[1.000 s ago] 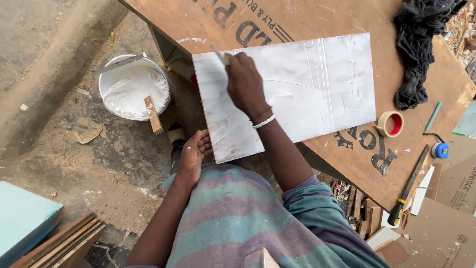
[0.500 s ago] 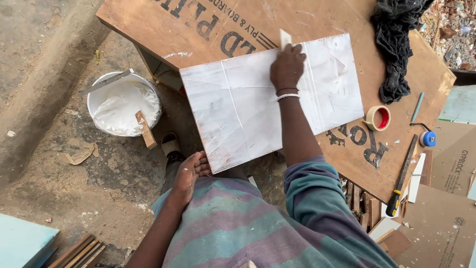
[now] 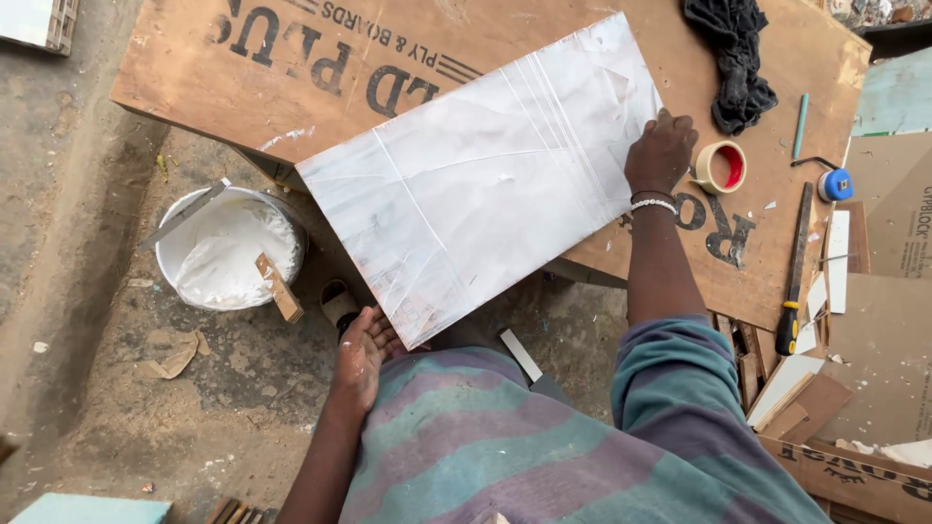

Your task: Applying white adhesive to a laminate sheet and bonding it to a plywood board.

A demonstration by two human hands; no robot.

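Observation:
A white-coated rectangular board [image 3: 485, 194] lies tilted on a plywood table [image 3: 243, 68], its near corner hanging over the edge. My right hand [image 3: 660, 150] rests on the board's right edge with its fingers curled around a small scraper that is mostly hidden. It wears a beaded bracelet. My left hand [image 3: 359, 359] is down by the overhanging near corner, palm up and fingers apart, touching the corner's underside.
A white bucket of putty [image 3: 228, 247] with a wooden-handled blade stands on the ground at left. On the table at right are a tape roll [image 3: 720, 167], a black rag [image 3: 733, 58], a blue tape measure [image 3: 835, 184], a pencil and a screwdriver [image 3: 794, 281]. Cardboard and wood offcuts lie lower right.
My right hand has swept across the white board from its left edge to its right edge. My left hand has stayed at the near corner.

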